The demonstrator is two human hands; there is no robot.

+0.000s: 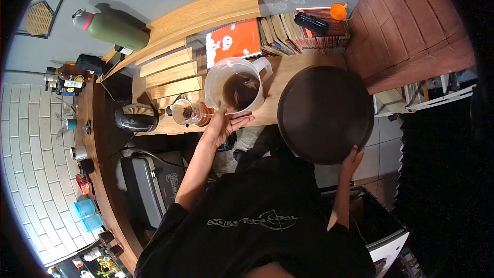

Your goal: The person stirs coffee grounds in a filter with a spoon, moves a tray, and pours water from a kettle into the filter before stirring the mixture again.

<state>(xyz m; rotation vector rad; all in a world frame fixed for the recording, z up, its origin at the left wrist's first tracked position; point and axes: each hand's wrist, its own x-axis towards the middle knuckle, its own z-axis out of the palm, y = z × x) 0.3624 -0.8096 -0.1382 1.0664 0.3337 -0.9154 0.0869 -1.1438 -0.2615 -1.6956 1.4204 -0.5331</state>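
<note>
A round dark tray (326, 115) is held at its near right rim by my right hand (352, 161), the thumb over the edge. My left hand (223, 126) has its fingers spread beside the near side of a clear plastic pitcher (215, 83); whether it touches the pitcher is hard to tell. Dark liquid fills part of the pitcher, whose handle points to the back right. Left of my left hand, a glass dripper (182, 111) with dark grounds stands next to a glass vessel of amber liquid (204, 115).
Behind the pitcher lie a red notebook (234, 41) and a row of books (288, 33). A black kettle (136, 118) and a green bottle (116, 31) are at left. A brick column (411, 25) rises at right. An open drawer-like box (381, 226) is at lower right.
</note>
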